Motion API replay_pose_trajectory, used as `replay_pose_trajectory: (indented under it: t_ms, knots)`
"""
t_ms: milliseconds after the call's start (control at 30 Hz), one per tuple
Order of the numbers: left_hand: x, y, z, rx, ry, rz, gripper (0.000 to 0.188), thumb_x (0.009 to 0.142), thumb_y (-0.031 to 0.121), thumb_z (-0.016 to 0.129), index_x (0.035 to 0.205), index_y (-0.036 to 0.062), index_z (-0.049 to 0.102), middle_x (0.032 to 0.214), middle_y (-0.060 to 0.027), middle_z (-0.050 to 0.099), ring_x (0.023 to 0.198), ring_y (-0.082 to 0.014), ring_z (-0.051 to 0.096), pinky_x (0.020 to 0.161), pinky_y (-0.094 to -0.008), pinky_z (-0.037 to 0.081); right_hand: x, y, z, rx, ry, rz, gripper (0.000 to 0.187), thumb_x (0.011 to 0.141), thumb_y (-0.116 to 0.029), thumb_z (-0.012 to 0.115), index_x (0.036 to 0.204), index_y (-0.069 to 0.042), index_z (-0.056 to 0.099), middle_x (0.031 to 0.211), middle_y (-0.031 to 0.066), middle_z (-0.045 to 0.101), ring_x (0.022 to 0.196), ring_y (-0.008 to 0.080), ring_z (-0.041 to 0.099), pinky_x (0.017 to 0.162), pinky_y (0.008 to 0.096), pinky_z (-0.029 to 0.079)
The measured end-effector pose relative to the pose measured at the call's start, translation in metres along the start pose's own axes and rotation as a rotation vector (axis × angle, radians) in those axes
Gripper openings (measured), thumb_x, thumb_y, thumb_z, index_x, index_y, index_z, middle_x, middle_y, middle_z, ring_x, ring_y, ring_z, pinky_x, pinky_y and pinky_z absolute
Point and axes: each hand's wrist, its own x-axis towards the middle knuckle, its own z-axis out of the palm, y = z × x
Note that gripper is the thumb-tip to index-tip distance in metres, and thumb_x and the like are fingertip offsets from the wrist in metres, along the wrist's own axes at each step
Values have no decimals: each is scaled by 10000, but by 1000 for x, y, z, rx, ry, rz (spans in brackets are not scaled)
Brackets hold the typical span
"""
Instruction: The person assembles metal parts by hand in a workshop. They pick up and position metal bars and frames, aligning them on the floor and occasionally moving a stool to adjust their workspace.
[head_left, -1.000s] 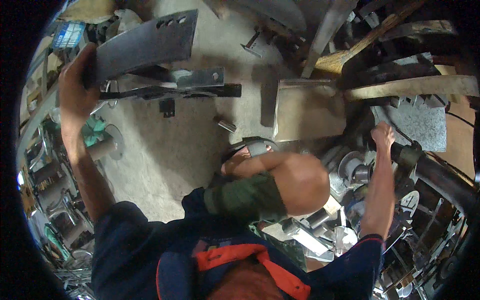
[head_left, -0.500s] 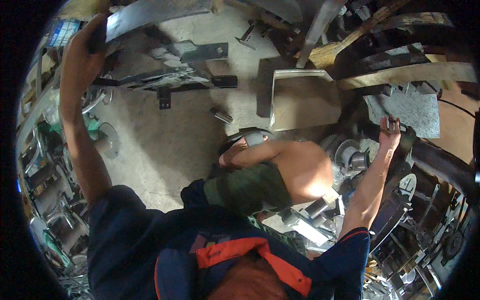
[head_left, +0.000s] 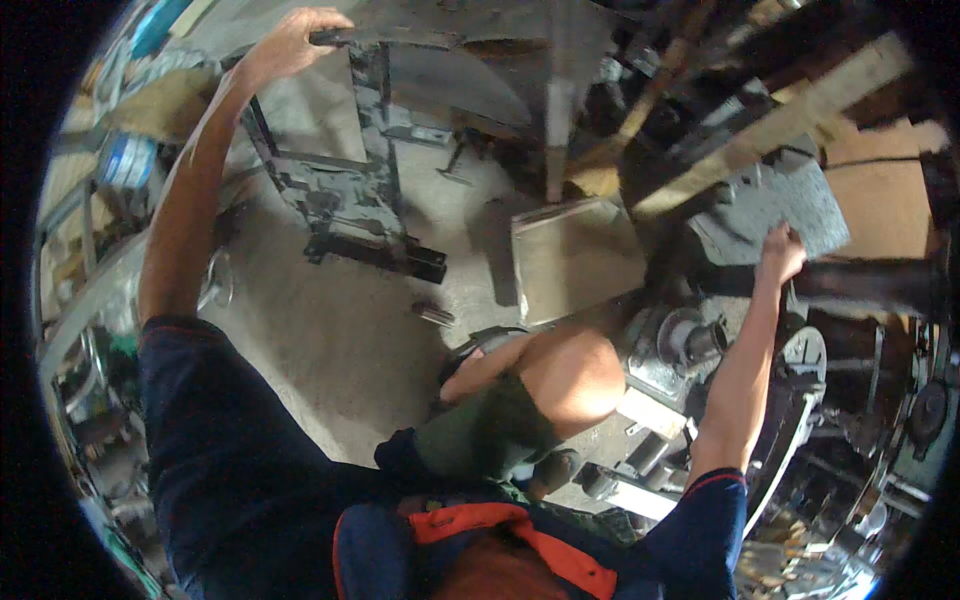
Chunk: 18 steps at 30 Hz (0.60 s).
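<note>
My left hand [head_left: 290, 42] is raised at the upper left, closed around the end of a long dark metal plate [head_left: 440, 22] that runs along the top edge. My right hand [head_left: 781, 252] reaches out at the right, its fingers closed on the lower edge of a grey speckled slab [head_left: 795, 200] that leans among wooden beams [head_left: 770, 120]. My bare knee [head_left: 572, 372] and green shorts [head_left: 485, 435] are in the middle, above a dark blue shirt.
A black metal frame [head_left: 365, 205] stands on the concrete floor [head_left: 330, 340] under the plate. A flat square metal sheet [head_left: 575, 262] lies near my knee. Motor-like machine parts [head_left: 690, 340] and scrap metal crowd the right. A small metal cylinder [head_left: 435, 315] lies on the floor.
My left hand has lifted the metal plate higher and to the right, up to the top edge. My right hand has risen to the grey slab's edge.
</note>
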Motion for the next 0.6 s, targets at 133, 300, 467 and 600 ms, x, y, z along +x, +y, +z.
replay_pose_trajectory:
  t_ms: [133,300,467,600]
  knots:
    - [86,3,38,-199,-173,14,302,797,133,726,1091,63,724,1080,-172,701,1015,-296,665,869,-413,512,30,-8,22,-391,-189,-189,441,854,-331,653,1100,28,721,1110,247,710,1050,438,661,920,450,512]
    - [131,5,72,-115,-213,160,304,738,136,743,1027,42,757,1009,-218,704,924,-380,662,761,-444,511,-1,-22,0,-139,-606,40,515,839,-337,710,1202,26,685,1113,227,716,1060,303,683,892,389,528]
    - [135,10,77,-96,-280,-28,297,773,129,742,1062,61,753,927,-202,720,867,-385,675,771,-462,522,-140,5,-30,221,-577,52,325,941,-157,652,1218,12,671,1048,86,717,886,144,657,680,291,543]
    - [127,40,52,-50,-57,-15,207,802,123,714,986,30,731,865,-196,690,836,-368,661,761,-448,519,-260,36,-52,268,-774,146,249,937,-121,651,1133,27,693,893,48,706,707,110,599,644,264,490]
